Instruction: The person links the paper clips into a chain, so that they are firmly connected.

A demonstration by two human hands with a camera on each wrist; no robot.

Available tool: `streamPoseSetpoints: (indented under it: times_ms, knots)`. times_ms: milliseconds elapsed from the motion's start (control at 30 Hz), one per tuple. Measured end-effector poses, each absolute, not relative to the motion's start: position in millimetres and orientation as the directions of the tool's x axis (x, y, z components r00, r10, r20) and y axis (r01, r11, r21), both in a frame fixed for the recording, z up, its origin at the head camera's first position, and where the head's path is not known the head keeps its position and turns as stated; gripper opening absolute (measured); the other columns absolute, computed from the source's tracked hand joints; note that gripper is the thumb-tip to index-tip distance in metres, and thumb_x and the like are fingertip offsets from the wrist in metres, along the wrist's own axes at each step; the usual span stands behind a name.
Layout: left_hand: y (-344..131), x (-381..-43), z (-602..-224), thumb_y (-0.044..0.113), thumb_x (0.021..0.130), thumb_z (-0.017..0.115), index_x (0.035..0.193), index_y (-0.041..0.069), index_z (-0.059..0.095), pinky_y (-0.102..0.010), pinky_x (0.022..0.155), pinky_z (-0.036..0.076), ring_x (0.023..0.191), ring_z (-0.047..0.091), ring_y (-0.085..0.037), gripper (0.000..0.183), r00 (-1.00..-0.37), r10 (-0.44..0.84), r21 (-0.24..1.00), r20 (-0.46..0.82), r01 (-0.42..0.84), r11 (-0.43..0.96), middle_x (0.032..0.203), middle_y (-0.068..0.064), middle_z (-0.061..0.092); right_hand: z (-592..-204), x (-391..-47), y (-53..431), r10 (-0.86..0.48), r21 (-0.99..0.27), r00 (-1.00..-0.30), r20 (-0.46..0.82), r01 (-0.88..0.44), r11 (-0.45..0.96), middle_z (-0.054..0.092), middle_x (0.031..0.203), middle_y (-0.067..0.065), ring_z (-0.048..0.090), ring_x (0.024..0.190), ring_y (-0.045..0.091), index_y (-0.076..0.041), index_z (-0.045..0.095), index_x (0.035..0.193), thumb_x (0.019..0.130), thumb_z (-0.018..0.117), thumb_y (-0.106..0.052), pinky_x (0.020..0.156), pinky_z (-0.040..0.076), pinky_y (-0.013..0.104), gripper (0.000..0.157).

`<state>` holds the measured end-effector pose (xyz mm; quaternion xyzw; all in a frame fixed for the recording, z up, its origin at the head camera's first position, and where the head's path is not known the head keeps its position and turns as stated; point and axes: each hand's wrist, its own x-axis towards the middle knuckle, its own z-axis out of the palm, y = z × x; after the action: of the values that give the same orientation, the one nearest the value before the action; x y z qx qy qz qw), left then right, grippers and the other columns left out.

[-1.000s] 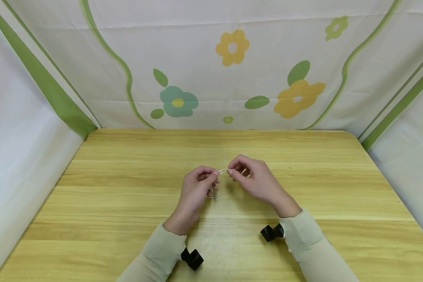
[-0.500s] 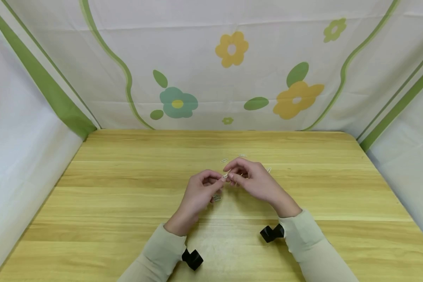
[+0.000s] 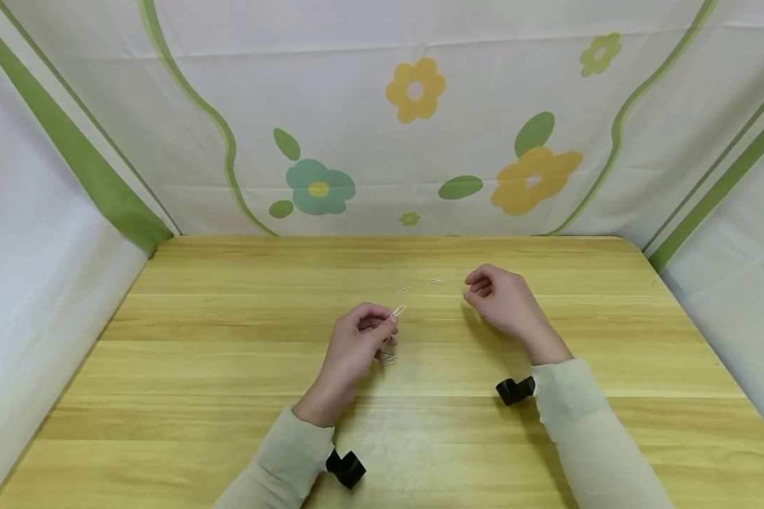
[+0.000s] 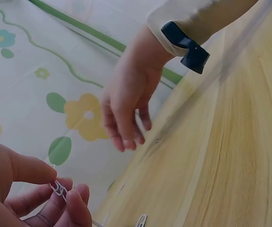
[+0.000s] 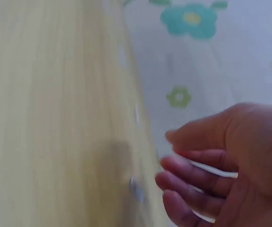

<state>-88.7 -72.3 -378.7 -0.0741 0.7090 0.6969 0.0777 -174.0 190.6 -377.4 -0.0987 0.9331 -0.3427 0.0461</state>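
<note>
My left hand (image 3: 355, 346) pinches a white paper clip (image 3: 398, 310) between thumb and fingers, its loop sticking up past the fingertips. In the left wrist view, linked clips (image 4: 59, 188) show between those fingers. Below the hand, more paper clips (image 3: 390, 359) of the chain hang or lie near the tabletop. My right hand (image 3: 504, 300) hovers over the table to the right, fingers loosely bent and holding nothing. Under it in the right wrist view lies a blurred paper clip (image 5: 136, 190).
Two loose paper clips, one nearer (image 3: 404, 290) and one further right (image 3: 437, 281), lie on the wooden table (image 3: 216, 382) beyond the hands. A white flowered cloth (image 3: 356, 127) stands behind the table's back edge, with cloth also on both sides.
My right hand has let go of the clips at my left fingertips and moved away to the right. My left hand has shifted slightly left, still pinching a clip.
</note>
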Motion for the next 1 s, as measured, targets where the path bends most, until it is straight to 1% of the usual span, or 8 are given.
streamPoseSetpoints:
  times_ms: [100,233,367,433,567,767,900,1000]
  knots:
    - [-74,-89,-379,0.014,0.106,0.069,0.117,-0.001,0.069,-0.03,0.067,0.057,0.086,0.072,-0.021,0.02,-0.977,-0.003,0.977,-0.214,-0.214,0.001,0.102,-0.014,0.073,-381,-182,203,-0.175,-0.621,-0.983,-0.054,-0.105,0.777,0.072,0.119,0.019,0.068,0.109,0.034,-0.001,0.069,0.126,0.1,0.069,-0.016,0.096,0.056,0.05,0.03]
    - [-75,-90,-378,0.014,0.106,0.069,0.117,-0.002,0.07,-0.03,0.067,0.058,0.084,0.072,-0.02,0.019,-0.976,-0.014,0.975,-0.219,-0.219,-0.022,0.102,-0.015,0.073,-382,-187,213,-0.155,-0.602,-0.982,-0.106,-0.061,0.796,0.069,0.123,0.021,0.066,0.11,0.035,0.0,0.067,0.127,0.097,0.075,-0.021,0.098,0.054,0.052,0.037]
    - [-75,-91,-377,0.014,0.105,0.069,0.116,-0.001,0.07,-0.03,0.067,0.058,0.084,0.071,-0.019,0.019,-0.974,-0.019,0.974,-0.227,-0.226,-0.026,0.102,-0.014,0.073,-384,-188,217,-0.199,-0.575,-0.97,-0.138,-0.085,0.814,0.068,0.124,0.022,0.064,0.11,0.035,0.0,0.068,0.127,0.099,0.079,-0.029,0.098,0.053,0.053,0.042]
    - [-76,-90,-377,0.014,0.106,0.069,0.116,-0.001,0.07,-0.03,0.068,0.058,0.085,0.071,-0.019,0.018,-0.973,-0.018,0.973,-0.23,-0.229,-0.024,0.103,-0.014,0.074,-386,-187,219,-0.237,-0.567,-0.962,-0.135,-0.121,0.815,0.067,0.123,0.022,0.064,0.11,0.034,0.0,0.069,0.128,0.098,0.08,-0.03,0.098,0.053,0.054,0.043]
    - [-76,-90,-376,0.014,0.106,0.068,0.118,-0.001,0.07,-0.03,0.069,0.059,0.086,0.071,-0.019,0.019,-0.972,-0.013,0.972,-0.234,-0.233,-0.025,0.104,-0.015,0.073,-390,-183,223,-0.285,-0.57,-0.952,-0.115,-0.172,0.803,0.065,0.12,0.019,0.063,0.107,0.032,-0.004,0.072,0.124,0.098,0.081,-0.021,0.096,0.052,0.05,0.032]
    - [-77,-90,-376,0.014,0.106,0.068,0.118,-0.001,0.07,-0.03,0.069,0.058,0.086,0.071,-0.019,0.019,-0.971,-0.008,0.97,-0.241,-0.241,-0.024,0.103,-0.012,0.073,-396,-178,227,-0.287,-0.561,-0.956,-0.066,-0.203,0.803,0.066,0.108,0.012,0.062,0.095,0.025,-0.008,0.075,0.108,0.099,0.078,-0.016,0.086,0.05,0.038,0.013]
    - [-77,-90,-376,0.014,0.106,0.068,0.117,0.0,0.07,-0.03,0.069,0.058,0.086,0.071,-0.019,0.017,-0.971,-0.004,0.97,-0.241,-0.241,-0.017,0.1,-0.009,0.073,-398,-175,228,-0.268,-0.555,-0.962,-0.043,-0.2,0.807,0.066,0.101,0.01,0.061,0.088,0.022,-0.01,0.075,0.099,0.098,0.079,-0.016,0.081,0.048,0.036,0.008]
    - [-77,-90,-376,0.014,0.106,0.068,0.117,0.001,0.071,-0.03,0.07,0.058,0.085,0.071,-0.018,0.017,-0.971,-0.002,0.971,-0.239,-0.239,-0.011,0.101,-0.009,0.073,-399,-172,227,-0.253,-0.559,-0.966,-0.048,-0.184,0.808,0.066,0.098,0.009,0.059,0.085,0.021,-0.011,0.076,0.095,0.099,0.079,-0.018,0.079,0.048,0.035,0.008]
